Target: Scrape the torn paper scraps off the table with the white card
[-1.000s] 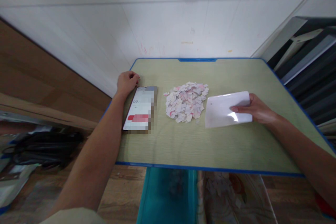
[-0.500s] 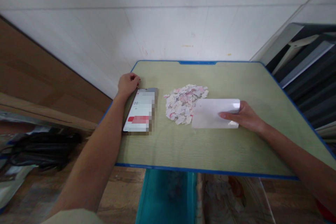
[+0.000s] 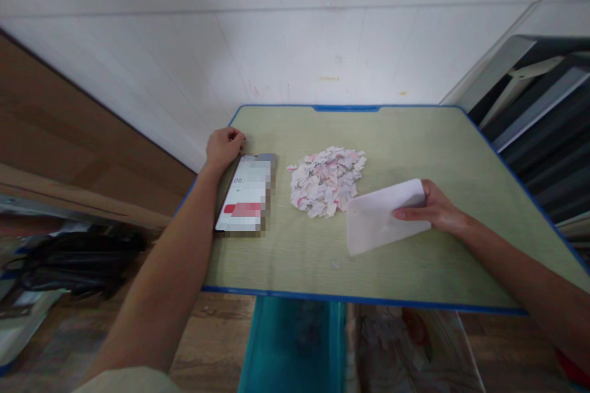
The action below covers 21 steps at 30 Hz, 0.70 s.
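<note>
My right hand (image 3: 440, 206) grips the right end of a thin white plastic sheet (image 3: 380, 221) with rounded corners, thumb on top and fingers underneath. The sheet is tilted, its near left corner lowest in the view, just right of a pile of torn paper scraps (image 3: 327, 184), white and pink. My left hand (image 3: 224, 146) rests at the table's left edge with loosely curled fingers and nothing visible in them. Below it lies a phone (image 3: 244, 193) with a partly blurred screen. A small pale scrap (image 3: 335, 264) shows near the table's front.
The pale green table (image 3: 415, 141) has a blue rim and stands against a white wall (image 3: 295, 55). Under its front edge is a teal bin (image 3: 295, 350), beside a bag (image 3: 415, 350) with scraps. A brown board (image 3: 78, 116) stands left; dark folded frames (image 3: 548, 110) lean right.
My right hand has drawn the white sheet right and toward me, off the pile's edge, and turned it to a slant. A small scrap now shows near the front. My left hand stays put.
</note>
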Each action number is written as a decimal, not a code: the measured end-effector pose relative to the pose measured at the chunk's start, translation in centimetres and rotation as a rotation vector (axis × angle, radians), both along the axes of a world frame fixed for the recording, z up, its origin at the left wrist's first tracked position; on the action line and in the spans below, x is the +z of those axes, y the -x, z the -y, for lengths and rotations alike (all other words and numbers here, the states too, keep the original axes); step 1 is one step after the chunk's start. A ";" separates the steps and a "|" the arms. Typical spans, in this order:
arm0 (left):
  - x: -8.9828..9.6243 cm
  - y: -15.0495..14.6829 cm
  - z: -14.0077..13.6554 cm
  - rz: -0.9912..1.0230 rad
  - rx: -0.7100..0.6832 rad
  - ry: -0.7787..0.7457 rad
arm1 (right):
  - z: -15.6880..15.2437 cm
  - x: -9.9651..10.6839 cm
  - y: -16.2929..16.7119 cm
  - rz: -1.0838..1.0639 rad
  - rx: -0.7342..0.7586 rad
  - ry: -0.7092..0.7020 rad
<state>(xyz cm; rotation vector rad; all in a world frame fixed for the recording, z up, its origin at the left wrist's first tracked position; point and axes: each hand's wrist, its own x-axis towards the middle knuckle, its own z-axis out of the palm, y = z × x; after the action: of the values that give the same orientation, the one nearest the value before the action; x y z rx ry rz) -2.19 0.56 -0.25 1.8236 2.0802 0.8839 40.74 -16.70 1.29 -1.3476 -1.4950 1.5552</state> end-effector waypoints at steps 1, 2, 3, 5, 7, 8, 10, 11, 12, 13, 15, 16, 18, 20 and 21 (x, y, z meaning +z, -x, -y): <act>0.0 0.0 0.0 -0.001 -0.001 -0.004 | 0.0 0.1 -0.1 0.015 0.013 0.004; -0.1 0.1 -0.1 -0.002 -0.002 -0.005 | 0.0 0.2 0.0 0.031 0.026 0.007; -0.2 0.1 -0.1 -0.002 -0.002 -0.003 | 0.1 0.3 0.2 0.047 0.038 0.010; -0.2 0.2 -0.2 -0.003 0.003 0.002 | 0.3 0.6 0.8 0.070 0.061 0.022; -0.3 0.2 -0.2 -0.002 0.006 0.001 | 0.8 0.9 1.5 0.077 0.094 0.045; -0.3 0.1 -0.2 -0.001 0.006 -0.003 | 1.0 1.0 1.9 0.079 0.113 0.058; -0.2 0.1 -0.1 0.001 -0.001 -0.013 | 1.5 1.0 2.5 0.078 0.143 0.080; -0.2 0.0 -0.1 0.001 -0.003 -0.017 | 1.7 1.0 2.8 0.078 0.151 0.089; -0.1 0.0 0.0 -0.001 -0.003 -0.019 | 1.9 0.9 3.0 0.079 0.156 0.099; -0.1 0.0 0.0 -0.005 0.001 -0.017 | 2.0 0.8 3.2 0.080 0.162 0.110; -0.1 0.0 0.0 -0.012 0.009 -0.010 | 2.0 0.6 3.3 0.059 0.154 0.119; -0.1 0.0 0.0 -0.015 0.011 -0.006 | 2.0 0.5 3.3 0.035 0.135 0.112; -0.1 -0.1 0.0 -0.019 0.018 0.001 | 1.8 0.2 3.1 -0.018 0.075 0.080; -0.1 -0.1 0.0 -0.020 0.024 0.008 | 1.6 -0.1 3.0 -0.026 0.034 0.050; 0.0 -0.1 0.0 -0.019 0.025 0.012 | 1.6 -0.1 3.0 -0.009 0.038 0.044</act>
<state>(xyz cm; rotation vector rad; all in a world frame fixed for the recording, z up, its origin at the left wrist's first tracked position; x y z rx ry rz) -2.09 0.56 -0.28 1.8115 2.1193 0.8614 37.77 -18.31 1.18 -1.3423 -1.4976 1.6249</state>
